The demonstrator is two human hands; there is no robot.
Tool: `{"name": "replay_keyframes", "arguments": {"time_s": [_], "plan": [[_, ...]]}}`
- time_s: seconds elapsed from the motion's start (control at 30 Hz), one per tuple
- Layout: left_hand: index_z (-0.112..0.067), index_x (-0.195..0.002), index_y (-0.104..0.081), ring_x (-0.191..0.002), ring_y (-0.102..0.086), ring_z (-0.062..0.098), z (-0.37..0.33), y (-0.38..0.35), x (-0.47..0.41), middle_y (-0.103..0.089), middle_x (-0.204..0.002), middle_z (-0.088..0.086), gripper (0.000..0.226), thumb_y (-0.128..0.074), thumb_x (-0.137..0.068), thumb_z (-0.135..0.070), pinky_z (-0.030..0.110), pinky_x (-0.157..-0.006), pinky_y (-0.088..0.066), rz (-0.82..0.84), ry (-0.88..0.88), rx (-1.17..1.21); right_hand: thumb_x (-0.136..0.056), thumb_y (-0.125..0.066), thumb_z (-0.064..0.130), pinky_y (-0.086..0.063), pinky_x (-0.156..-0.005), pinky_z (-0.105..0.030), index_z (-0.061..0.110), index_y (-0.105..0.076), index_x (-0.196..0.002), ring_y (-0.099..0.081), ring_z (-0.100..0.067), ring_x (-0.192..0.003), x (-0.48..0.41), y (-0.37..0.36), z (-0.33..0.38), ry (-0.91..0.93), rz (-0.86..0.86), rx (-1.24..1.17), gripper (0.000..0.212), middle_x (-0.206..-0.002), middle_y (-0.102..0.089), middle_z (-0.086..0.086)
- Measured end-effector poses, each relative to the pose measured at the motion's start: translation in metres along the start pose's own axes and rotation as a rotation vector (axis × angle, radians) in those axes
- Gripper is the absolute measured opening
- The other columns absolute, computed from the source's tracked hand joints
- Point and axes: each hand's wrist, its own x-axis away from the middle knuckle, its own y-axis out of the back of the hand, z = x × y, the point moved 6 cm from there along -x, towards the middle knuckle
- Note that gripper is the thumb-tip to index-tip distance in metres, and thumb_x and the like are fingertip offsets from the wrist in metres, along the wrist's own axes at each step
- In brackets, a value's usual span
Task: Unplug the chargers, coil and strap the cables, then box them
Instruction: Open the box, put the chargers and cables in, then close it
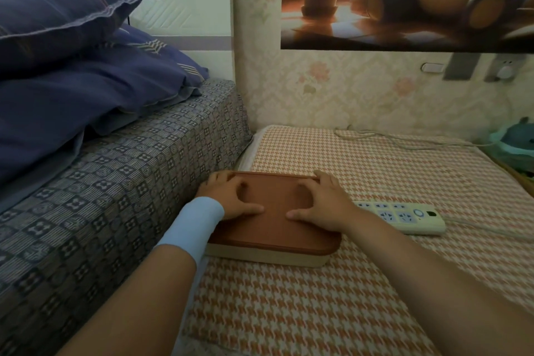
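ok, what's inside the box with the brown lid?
Nothing inside is visible. The brown lid sits closed on the cream box, with the left hand and right hand resting on top. Whatever it holds is covered.

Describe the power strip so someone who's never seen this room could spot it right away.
Beside the bed, a houndstooth cloth covers a low surface holding a box with a brown lid. Just right of the box, beside the right hand, lies the power strip. It is the only long pale bar, with rows of sockets and a cord trailing right.
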Motion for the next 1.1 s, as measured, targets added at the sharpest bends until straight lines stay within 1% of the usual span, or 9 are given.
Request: {"name": "replay_keyframes", "arguments": {"time_s": [0.13, 0.3, 0.43, 0.53, 0.63, 0.73, 0.87, 1.0, 1.1], "plan": [[-0.047, -0.152, -0.011, -0.151, 0.008, 0.029, 0.007, -0.01, -0.03, 0.006, -0.165, -0.003, 0.124, -0.062, -0.048, -0.092, 0.057, -0.12, -0.006, 0.116, -0.023, 0.038, -0.061, -0.074, 0.081, -0.013, -0.125, -0.051, 0.03, -0.01, -0.161, 0.0, -0.032, -0.155, -0.024, -0.007, -0.012, -0.055, 0.181, -0.055, 0.13, -0.169, 0.001, -0.007], [-0.039, -0.155, -0.008, -0.152, -0.003, 0.026, 0.011, -0.016, -0.039, -0.006, -0.165, -0.003, 0.13, -0.068, -0.05, -0.087, 0.052, -0.121, -0.011, 0.106, -0.022, 0.139, -0.058, -0.069, 0.087, -0.018, -0.123, -0.047, 0.026, -0.019, -0.161, -0.013, -0.03, -0.153, -0.035, -0.01, -0.02, -0.047, 0.188, -0.044, 0.13, -0.168, -0.011, -0.004], [-0.036, -0.156, 0.001, -0.152, 0.009, 0.024, 0.012, -0.019, -0.038, 0.007, -0.166, -0.002, 0.132, -0.057, -0.053, -0.094, 0.052, -0.121, 0.002, 0.106, 0.003, 0.054, -0.061, -0.067, 0.087, -0.006, -0.125, -0.046, 0.025, -0.011, -0.162, 0.004, -0.026, -0.156, -0.03, -0.014, -0.019, -0.042, 0.191, -0.09, 0.131, -0.17, 0.004, -0.003], [-0.037, -0.156, -0.002, -0.151, 0.012, 0.023, 0.011, -0.019, -0.027, 0.011, -0.165, -0.002, 0.129, -0.049, -0.053, -0.097, 0.058, -0.119, 0.004, 0.142, 0.039, 0.024, -0.064, -0.065, 0.086, -0.005, -0.125, -0.045, 0.025, -0.016, -0.162, 0.007, -0.025, -0.156, -0.017, -0.013, -0.017, -0.06, 0.112, -0.105, 0.125, -0.17, 0.005, -0.004], [-0.038, -0.156, -0.007, -0.152, 0.009, 0.023, 0.01, -0.02, -0.004, 0.006, -0.166, 0.0, 0.116, -0.038, -0.061, -0.098, 0.056, -0.12, 0.002, 0.091, 0.111, 0.03, -0.078, -0.06, 0.079, -0.008, -0.125, -0.047, 0.025, -0.028, -0.159, 0.005, -0.028, -0.156, 0.006, -0.014, -0.01, -0.061, -0.008, -0.158, 0.103, -0.17, -0.004, -0.006], [-0.042, -0.155, -0.008, -0.152, 0.006, 0.025, 0.01, -0.028, 0.025, 0.003, -0.166, -0.001, 0.098, -0.02, -0.072, -0.094, 0.055, -0.121, 0.001, 0.004, 0.106, -0.016, -0.081, -0.053, 0.081, -0.003, -0.124, -0.047, 0.031, -0.016, -0.161, 0.02, -0.024, -0.154, 0.035, -0.023, 0.0, 0.026, 0.121, -0.163, 0.102, -0.17, 0.009, -0.002], [-0.053, -0.151, -0.01, -0.152, 0.003, 0.021, 0.014, -0.038, 0.055, 0.002, -0.166, -0.008, 0.104, -0.003, -0.057, -0.098, 0.054, -0.12, 0.005, -0.024, 0.009, -0.036, -0.07, -0.058, 0.088, 0.0, -0.124, -0.044, 0.036, -0.006, -0.161, 0.025, -0.012, -0.151, 0.06, -0.022, -0.005, 0.093, 0.268, -0.166, 0.117, -0.167, 0.021, 0.007], [-0.057, -0.148, -0.015, -0.152, -0.001, 0.019, 0.013, -0.035, 0.049, -0.004, -0.165, -0.011, 0.108, -0.005, -0.051, -0.103, 0.054, -0.12, 0.002, -0.048, -0.012, -0.037, -0.074, -0.055, 0.086, 0.0, -0.124, -0.043, 0.038, -0.005, -0.161, 0.026, -0.009, -0.15, 0.056, -0.024, -0.009, 0.124, 0.233, -0.147, 0.111, -0.167, 0.02, 0.009], [-0.058, -0.145, -0.027, -0.151, -0.007, 0.018, 0.008, -0.03, 0.03, -0.013, -0.164, -0.013, 0.093, -0.02, -0.061, -0.099, 0.054, -0.12, 0.001, -0.1, -0.02, 0.011, -0.075, -0.059, 0.083, -0.002, -0.124, -0.045, 0.039, -0.012, -0.161, 0.025, -0.01, -0.151, 0.041, -0.022, -0.014, 0.099, 0.19, -0.189, 0.107, -0.168, 0.016, 0.01]]}}
